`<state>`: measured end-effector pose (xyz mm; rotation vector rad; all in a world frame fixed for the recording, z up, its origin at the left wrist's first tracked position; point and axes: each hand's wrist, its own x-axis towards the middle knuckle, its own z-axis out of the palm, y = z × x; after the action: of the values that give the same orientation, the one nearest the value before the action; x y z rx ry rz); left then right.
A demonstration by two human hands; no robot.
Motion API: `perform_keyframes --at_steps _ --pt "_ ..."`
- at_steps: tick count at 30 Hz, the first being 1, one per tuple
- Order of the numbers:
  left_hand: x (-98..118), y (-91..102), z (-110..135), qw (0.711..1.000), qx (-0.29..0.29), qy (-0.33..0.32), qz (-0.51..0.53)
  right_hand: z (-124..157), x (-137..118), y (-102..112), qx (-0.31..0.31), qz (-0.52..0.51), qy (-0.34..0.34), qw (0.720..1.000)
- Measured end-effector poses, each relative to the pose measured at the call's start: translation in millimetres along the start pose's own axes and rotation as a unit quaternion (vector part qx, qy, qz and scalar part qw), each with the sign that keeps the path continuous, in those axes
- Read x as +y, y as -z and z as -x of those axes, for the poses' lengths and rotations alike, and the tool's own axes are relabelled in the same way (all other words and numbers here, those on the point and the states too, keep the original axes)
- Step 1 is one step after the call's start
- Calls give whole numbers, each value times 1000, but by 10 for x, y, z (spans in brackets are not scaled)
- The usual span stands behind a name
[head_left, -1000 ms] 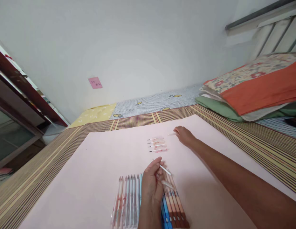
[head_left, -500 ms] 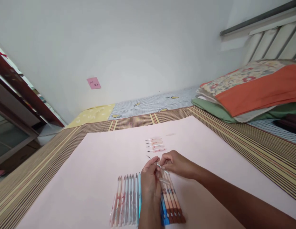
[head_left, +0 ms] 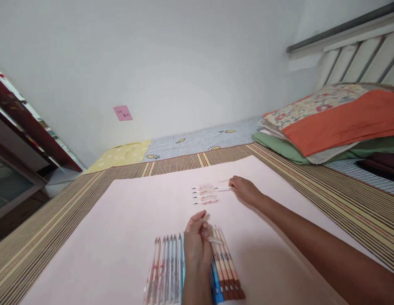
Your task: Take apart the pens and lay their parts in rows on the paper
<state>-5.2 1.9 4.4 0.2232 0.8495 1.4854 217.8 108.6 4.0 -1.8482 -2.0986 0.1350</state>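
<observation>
Here, a pink sheet [head_left: 136, 220] covers the striped mat [head_left: 57, 203], with folded bedding [head_left: 326, 123] far right. A row of pens [head_left: 166, 267] lies beneath the left hand [head_left: 194, 241], which curls around a clear barrel [head_left: 215, 240]. The right hand [head_left: 246, 190], well apart from it, pinches a thin refill [head_left: 222, 188] just beside four laid-out refills [head_left: 205, 195]

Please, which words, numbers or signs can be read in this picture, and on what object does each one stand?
Pink note on the wall: handwritten marks, too small to read.
Pens: printed patterns only, no legible words.
No other text can be seen.
</observation>
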Motion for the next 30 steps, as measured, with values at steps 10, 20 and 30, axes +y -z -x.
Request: perform_keyframes --at_steps 10,20,30 --pt "-23 27 -29 999 7 32 7 -313 272 -352 46 50 -18 998" --pt "-45 53 -35 999 0 40 2 -258 458 -485 138 -43 -44 989" --pt "-81 60 -34 999 -1 52 -7 -246 501 -488 129 -101 -92 982"
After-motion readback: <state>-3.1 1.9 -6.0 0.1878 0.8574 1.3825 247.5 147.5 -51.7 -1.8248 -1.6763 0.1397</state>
